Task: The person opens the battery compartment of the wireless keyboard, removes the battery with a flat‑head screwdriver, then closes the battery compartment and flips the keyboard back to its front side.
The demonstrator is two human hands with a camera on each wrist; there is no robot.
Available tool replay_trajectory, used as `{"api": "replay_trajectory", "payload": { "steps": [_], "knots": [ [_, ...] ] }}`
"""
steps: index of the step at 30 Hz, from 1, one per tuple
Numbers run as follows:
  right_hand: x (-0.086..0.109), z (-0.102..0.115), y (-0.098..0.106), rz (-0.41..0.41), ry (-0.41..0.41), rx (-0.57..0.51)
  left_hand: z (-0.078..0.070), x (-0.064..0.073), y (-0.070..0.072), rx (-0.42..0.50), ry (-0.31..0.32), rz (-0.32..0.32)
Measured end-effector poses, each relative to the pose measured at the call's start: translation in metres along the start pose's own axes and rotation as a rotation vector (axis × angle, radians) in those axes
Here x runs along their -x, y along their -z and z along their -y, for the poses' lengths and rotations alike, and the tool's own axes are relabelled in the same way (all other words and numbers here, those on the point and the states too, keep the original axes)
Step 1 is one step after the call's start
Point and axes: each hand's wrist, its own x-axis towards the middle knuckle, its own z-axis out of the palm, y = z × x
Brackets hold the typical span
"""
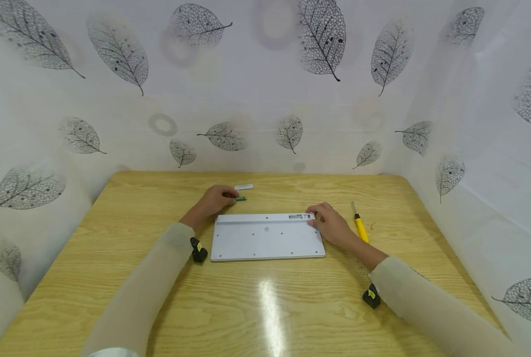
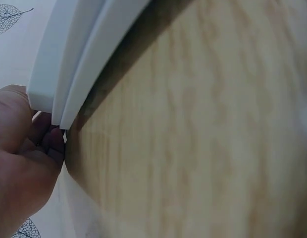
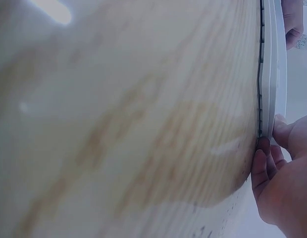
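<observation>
A white keyboard [image 1: 267,243] lies face down on the wooden table, with an opened battery slot [image 1: 295,216] near its far right corner. At that corner my right hand [image 1: 329,224] grips the keyboard, thumb on the back and fingers at the edge; the right wrist view shows fingertips [image 3: 260,163] reaching under it. Just beyond the far left corner, my left hand [image 1: 218,199] pinches a small green battery [image 1: 242,198]. In the left wrist view the keyboard's end [image 2: 42,94] hides part of the left hand's fingers.
Behind the left hand lies a small white cover strip [image 1: 244,187]. A screwdriver [image 1: 360,225] with a yellow handle rests to the right of the right hand. Leaf-patterned curtains [image 1: 265,99] close in the table [image 1: 194,307] at the back and sides.
</observation>
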Motion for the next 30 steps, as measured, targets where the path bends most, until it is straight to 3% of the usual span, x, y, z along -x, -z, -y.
{"api": "replay_trajectory", "payload": {
  "steps": [8,15,24,30],
  "knots": [
    [0.002,-0.001,0.000,-0.005,-0.014,0.005,0.000,-0.002,0.000,-0.009,-0.019,0.023],
    [0.001,0.000,0.000,-0.010,0.000,-0.003,0.000,-0.005,0.012,-0.011,-0.021,0.041],
    [0.000,-0.001,-0.003,-0.005,-0.004,-0.004,-0.008,-0.025,0.021,0.039,-0.018,0.060],
    [-0.001,-0.003,-0.004,-0.015,0.009,0.012,-0.012,-0.039,0.020,0.004,-0.012,0.066]
  ]
}}
